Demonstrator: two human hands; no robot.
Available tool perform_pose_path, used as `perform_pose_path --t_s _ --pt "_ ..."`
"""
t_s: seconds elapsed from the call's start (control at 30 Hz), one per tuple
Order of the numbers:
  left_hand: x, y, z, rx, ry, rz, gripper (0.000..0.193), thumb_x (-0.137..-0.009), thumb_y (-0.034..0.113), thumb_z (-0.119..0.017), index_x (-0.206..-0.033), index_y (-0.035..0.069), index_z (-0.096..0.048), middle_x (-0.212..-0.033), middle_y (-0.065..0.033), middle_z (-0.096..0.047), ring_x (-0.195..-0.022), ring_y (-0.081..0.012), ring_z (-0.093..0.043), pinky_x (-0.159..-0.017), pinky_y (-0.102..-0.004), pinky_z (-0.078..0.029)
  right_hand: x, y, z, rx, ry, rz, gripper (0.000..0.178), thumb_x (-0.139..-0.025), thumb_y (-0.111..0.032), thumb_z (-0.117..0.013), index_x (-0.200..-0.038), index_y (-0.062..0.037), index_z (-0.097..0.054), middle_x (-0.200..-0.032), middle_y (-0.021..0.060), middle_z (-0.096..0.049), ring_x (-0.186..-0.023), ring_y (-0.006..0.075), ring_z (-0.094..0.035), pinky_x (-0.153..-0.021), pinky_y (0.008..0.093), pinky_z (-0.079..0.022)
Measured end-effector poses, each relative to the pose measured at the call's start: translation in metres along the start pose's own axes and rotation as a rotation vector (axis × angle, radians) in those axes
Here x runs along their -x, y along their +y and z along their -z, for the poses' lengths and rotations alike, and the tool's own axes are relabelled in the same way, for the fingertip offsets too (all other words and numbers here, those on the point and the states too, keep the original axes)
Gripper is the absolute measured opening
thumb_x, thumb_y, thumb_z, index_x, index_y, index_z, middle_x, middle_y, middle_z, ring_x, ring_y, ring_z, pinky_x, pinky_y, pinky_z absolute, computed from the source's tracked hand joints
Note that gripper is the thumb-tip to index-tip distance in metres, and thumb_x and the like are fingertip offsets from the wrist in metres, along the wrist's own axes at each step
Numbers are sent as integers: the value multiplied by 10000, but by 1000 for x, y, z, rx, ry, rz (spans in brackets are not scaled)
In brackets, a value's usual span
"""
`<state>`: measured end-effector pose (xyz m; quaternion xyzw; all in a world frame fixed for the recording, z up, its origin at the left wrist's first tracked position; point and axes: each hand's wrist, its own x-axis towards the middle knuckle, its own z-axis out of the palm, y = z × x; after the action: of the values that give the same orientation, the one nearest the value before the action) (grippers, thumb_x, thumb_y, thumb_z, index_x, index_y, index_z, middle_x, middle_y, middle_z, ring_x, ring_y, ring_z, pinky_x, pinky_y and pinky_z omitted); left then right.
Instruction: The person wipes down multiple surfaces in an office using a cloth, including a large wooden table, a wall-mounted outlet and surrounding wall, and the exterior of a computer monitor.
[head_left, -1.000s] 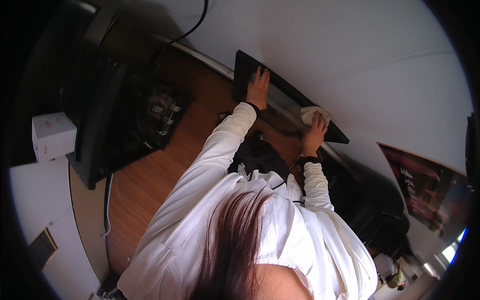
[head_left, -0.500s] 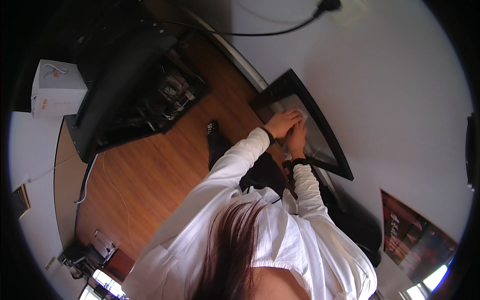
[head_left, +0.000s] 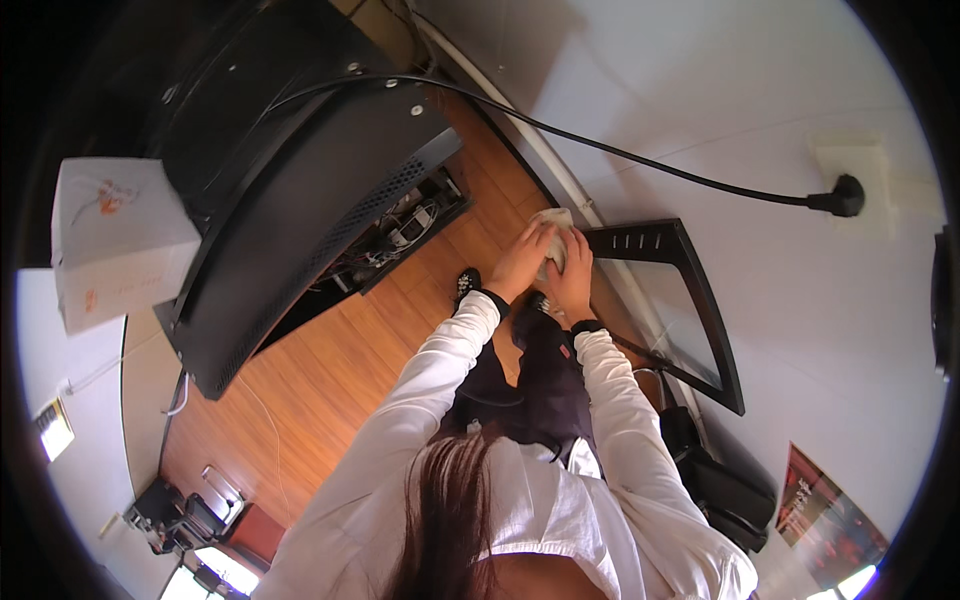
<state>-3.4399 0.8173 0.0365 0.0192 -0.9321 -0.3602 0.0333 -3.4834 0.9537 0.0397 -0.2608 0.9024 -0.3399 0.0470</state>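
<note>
A crumpled off-white cloth is bunched between my two hands, in front of my legs. My left hand has its fingers bent round the near left part of it. From the other side, my right hand presses against it with closed fingers. Just right of my right hand, a black-framed glass panel leans against the wall, with slots along its top edge. The hands partly cover the cloth, and neither hand touches the glass.
On the left stands a large black cabinet, with cables and parts showing in its lower opening. A white paper bag sits beside it. A black power cable runs to a wall plug. A white pipe follows the wall's foot.
My hands and the cloth have come off the glass panel and moved left of it, drawing together. The view has shifted, showing more of the cabinet and the plug.
</note>
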Motion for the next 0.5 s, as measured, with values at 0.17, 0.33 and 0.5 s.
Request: perform_pose_path --t_s 0.17,0.33,0.5 --pt "-32 -42 -48 -141 55 -81 542 -793 31 -541 -1330 76 -482 -1380 -110 -474 -1374 -293 -328 -1097 -344 -346 -26 64 -52 -389 -127 -281 647 -755 -75 -632 -1367 -66 -421 -1323 189 -487 -1217 400 -424 -1004 455 -370" --pt "-93 -75 -85 -246 172 -139 573 -814 73 -531 -1379 86 -435 -1433 -76 -420 -1403 -269 -284 -1098 -324 -351 -76 96 -66 136 53 -59 658 -754 -13 -594 -1385 -85 -422 -1378 121 -457 -1217 353 -423 -1028 459 -337" --pt "-148 -134 -162 -298 121 -166 515 -850 124 -515 -1357 56 -454 -1433 -86 -412 -1401 -272 -275 -1080 -332 -366 -109 181 -131 254 16 -96 693 -778 -36 -598 -1426 -120 -367 -1467 105 -339 -1310 364 -319 -1085 472 -274"
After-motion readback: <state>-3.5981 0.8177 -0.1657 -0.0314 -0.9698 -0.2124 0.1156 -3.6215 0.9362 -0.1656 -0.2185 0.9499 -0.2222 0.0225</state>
